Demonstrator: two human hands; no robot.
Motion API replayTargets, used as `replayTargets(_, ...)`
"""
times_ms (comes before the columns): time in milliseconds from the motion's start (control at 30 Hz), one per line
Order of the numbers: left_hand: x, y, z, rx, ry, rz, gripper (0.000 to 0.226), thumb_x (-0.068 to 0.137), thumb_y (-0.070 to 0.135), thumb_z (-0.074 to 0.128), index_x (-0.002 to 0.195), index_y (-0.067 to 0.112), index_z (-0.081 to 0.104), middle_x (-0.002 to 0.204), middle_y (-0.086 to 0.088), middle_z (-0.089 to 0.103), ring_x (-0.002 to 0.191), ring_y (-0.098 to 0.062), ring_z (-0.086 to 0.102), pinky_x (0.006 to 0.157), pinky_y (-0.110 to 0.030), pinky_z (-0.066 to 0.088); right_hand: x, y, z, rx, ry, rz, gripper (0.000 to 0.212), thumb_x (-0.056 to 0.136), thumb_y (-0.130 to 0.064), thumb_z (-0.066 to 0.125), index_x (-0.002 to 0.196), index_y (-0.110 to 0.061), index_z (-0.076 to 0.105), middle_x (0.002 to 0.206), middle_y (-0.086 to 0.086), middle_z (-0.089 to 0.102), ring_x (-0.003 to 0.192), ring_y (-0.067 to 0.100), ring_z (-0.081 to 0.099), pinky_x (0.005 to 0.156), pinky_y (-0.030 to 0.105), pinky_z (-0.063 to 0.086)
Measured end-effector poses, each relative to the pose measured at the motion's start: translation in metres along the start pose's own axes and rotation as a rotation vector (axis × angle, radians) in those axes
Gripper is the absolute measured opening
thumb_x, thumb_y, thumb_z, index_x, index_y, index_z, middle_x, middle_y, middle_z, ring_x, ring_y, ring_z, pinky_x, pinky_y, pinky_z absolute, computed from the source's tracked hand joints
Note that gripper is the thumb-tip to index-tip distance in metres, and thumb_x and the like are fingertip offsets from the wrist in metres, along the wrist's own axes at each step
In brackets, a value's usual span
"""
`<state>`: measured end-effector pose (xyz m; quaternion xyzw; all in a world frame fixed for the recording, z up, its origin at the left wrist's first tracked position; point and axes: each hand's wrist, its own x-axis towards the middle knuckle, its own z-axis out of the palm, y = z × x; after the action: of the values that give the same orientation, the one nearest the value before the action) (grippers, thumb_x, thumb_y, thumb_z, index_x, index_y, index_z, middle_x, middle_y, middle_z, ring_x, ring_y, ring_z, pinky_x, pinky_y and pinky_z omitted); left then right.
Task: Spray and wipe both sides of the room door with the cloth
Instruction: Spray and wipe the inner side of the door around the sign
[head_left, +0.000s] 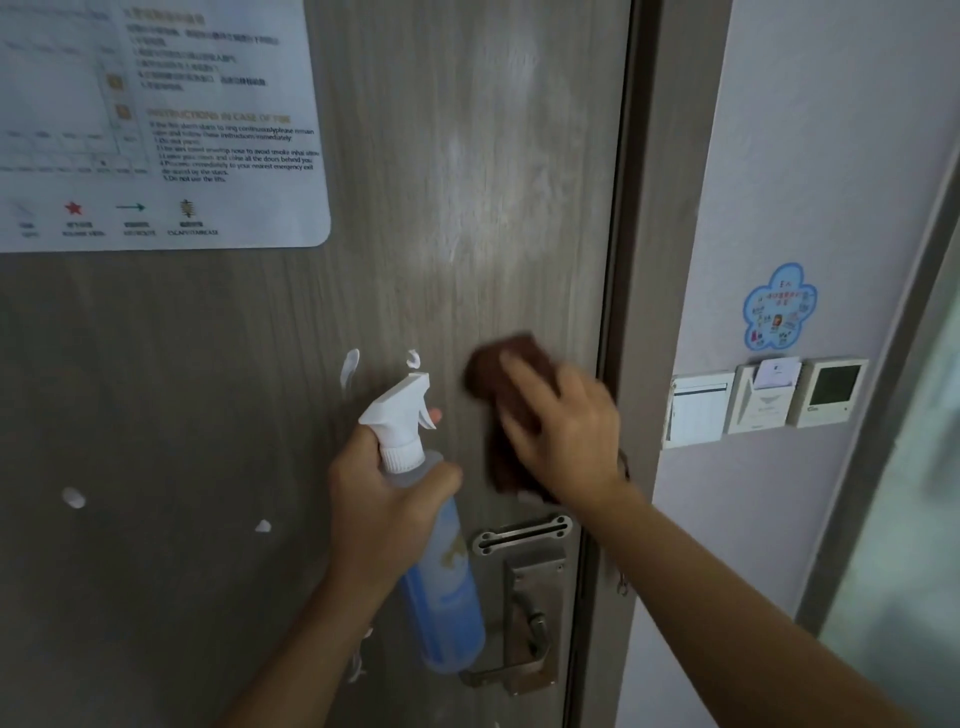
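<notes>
Right hand (566, 431) presses cloth (506, 395) on door (467, 208); left hand (384, 499) grips spray bottle (441, 571)

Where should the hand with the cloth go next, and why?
Probably leftward. The right hand presses the brown cloth flat on the door near its latch edge, while white foam streaks sit unwiped just left, above the spray bottle gripped by the left hand. More blobs lie farther left.
</notes>
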<state>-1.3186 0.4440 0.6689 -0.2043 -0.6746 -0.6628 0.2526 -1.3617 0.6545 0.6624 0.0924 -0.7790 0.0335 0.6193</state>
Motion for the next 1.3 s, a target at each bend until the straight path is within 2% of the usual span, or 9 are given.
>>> replayTargets(133, 0.004, 0.007, 0.002, -0.007, 0.023, 0.026, 0.027, 0.062, 0.012, 0.075, 0.083, -0.001, 0.064, 0.070, -0.013, 0.065, 0.059, -0.010, 0.059, 0.052, -0.029, 0.049, 0.089, 0.006, -0.017, 0.046, 0.111, 0.186, 0.047, 0.093, -0.036, 0.069, 0.138, -0.023, 0.064, 0.097, 0.013, 0.059, 0.075, 0.029, 0.059, 0.061, 0.038, 0.053)
replayTargets(233, 0.006, 0.011, 0.002, -0.016, 0.029, 0.035, 0.029, 0.062, 0.012, 0.076, 0.085, -0.001, 0.065, 0.073, -0.013, 0.067, 0.061, -0.011, 0.061, 0.054, -0.027, 0.051, 0.075, 0.010, -0.009, 0.067, 0.142, 0.204, 0.049, 0.095, -0.036, 0.066, 0.143, -0.024, 0.060, 0.099, 0.014, 0.059, 0.076, 0.030, 0.059, 0.062, 0.038, 0.053)
replayTargets(367, 0.003, 0.010, -0.001, -0.018, 0.022, 0.020, 0.025, 0.060, 0.013, 0.076, 0.081, 0.005, 0.065, 0.070, -0.007, 0.067, 0.058, -0.007, 0.059, 0.053, -0.023, 0.049, -0.039, 0.008, 0.014, 0.027, 0.010, -0.088, 0.051, 0.100, -0.036, 0.059, 0.149, -0.026, 0.048, 0.093, 0.014, 0.059, 0.075, 0.031, 0.058, 0.067, 0.039, 0.045)
replayTargets(467, 0.000, 0.008, -0.006, -0.023, 0.004, -0.031, 0.024, 0.058, 0.015, 0.076, 0.079, 0.008, 0.066, 0.066, -0.006, 0.067, 0.055, -0.007, 0.057, 0.053, -0.025, 0.049, -0.050, 0.021, 0.015, -0.044, -0.034, -0.185, 0.050, 0.101, -0.039, 0.059, 0.148, -0.028, 0.047, 0.090, 0.012, 0.060, 0.072, 0.029, 0.057, 0.066, 0.037, 0.040)
replayTargets(633, 0.002, 0.008, -0.009, 0.003, -0.007, -0.001, 0.025, 0.060, 0.014, 0.076, 0.084, 0.014, 0.070, 0.073, -0.011, 0.069, 0.059, -0.014, 0.062, 0.056, -0.037, 0.054, 0.047, 0.018, -0.001, -0.035, 0.161, 0.179, 0.050, 0.096, -0.034, 0.069, 0.143, -0.022, 0.056, 0.099, 0.016, 0.059, 0.083, 0.030, 0.056, 0.060, 0.034, 0.047)
replayTargets(767, 0.002, 0.004, -0.011, -0.020, 0.009, 0.002, 0.033, 0.059, 0.025, 0.078, 0.085, 0.008, 0.067, 0.075, -0.011, 0.070, 0.062, -0.016, 0.063, 0.057, -0.042, 0.054, 0.059, 0.012, 0.003, -0.062, 0.193, 0.233, 0.051, 0.097, -0.032, 0.067, 0.145, -0.019, 0.056, 0.109, 0.020, 0.058, 0.096, 0.034, 0.055, 0.064, 0.039, 0.051)
replayTargets(967, -0.006, -0.001, -0.017, -0.032, 0.007, -0.049, 0.030, 0.060, 0.014, 0.077, 0.083, 0.033, 0.073, 0.071, -0.001, 0.071, 0.061, -0.010, 0.064, 0.057, -0.027, 0.054, -0.073, -0.001, 0.026, 0.022, -0.065, 0.000, 0.062, 0.095, -0.034, 0.061, 0.152, -0.022, 0.041, 0.109, 0.020, 0.057, 0.089, 0.031, 0.050, 0.065, 0.043, 0.054)
replayTargets(1033, -0.005, -0.001, -0.020, -0.030, 0.007, -0.056, 0.032, 0.060, 0.014, 0.077, 0.085, 0.033, 0.073, 0.073, -0.005, 0.071, 0.063, -0.011, 0.064, 0.059, -0.031, 0.055, -0.071, 0.005, 0.025, 0.040, -0.072, -0.018, 0.060, 0.095, -0.035, 0.063, 0.150, -0.024, 0.044, 0.108, 0.021, 0.059, 0.089, 0.033, 0.054, 0.066, 0.044, 0.056)
replayTargets(1300, 0.002, 0.004, -0.026, -0.047, 0.031, -0.051, 0.028, 0.061, 0.011, 0.076, 0.085, 0.026, 0.072, 0.071, 0.005, 0.070, 0.062, -0.007, 0.063, 0.059, -0.028, 0.054, 0.077, -0.001, 0.001, 0.127, 0.179, 0.410, 0.054, 0.100, -0.037, 0.062, 0.149, -0.019, 0.049, 0.113, 0.020, 0.054, 0.096, 0.034, 0.057, 0.076, 0.034, 0.046)
